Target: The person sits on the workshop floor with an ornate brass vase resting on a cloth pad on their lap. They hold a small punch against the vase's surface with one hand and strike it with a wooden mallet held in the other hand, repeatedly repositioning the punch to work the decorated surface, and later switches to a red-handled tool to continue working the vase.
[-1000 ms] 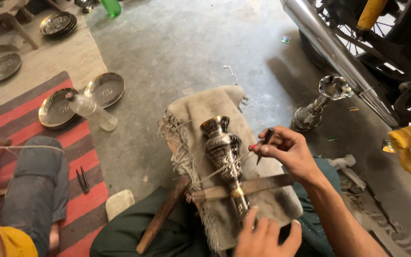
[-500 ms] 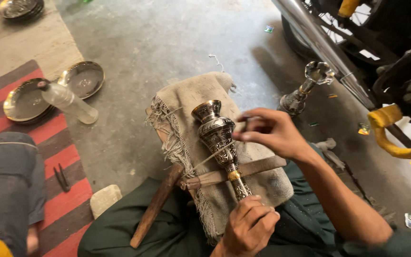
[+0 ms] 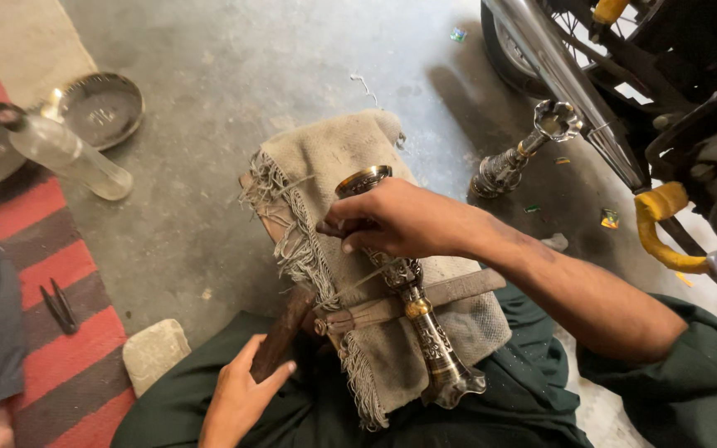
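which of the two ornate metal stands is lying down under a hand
The stand strapped across the burlap pad, under the right hand. The other stand is upright on the concrete floor by the motorcycle, untouched.

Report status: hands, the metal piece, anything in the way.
Right hand pinching a small tool on the vase. Left hand gripping hammer handle. Vase strapped onto cloth pad. Nothing blocking.

Concrete floor (image 3: 234, 91): striped rug (image 3: 51, 290), stone block (image 3: 153, 353).
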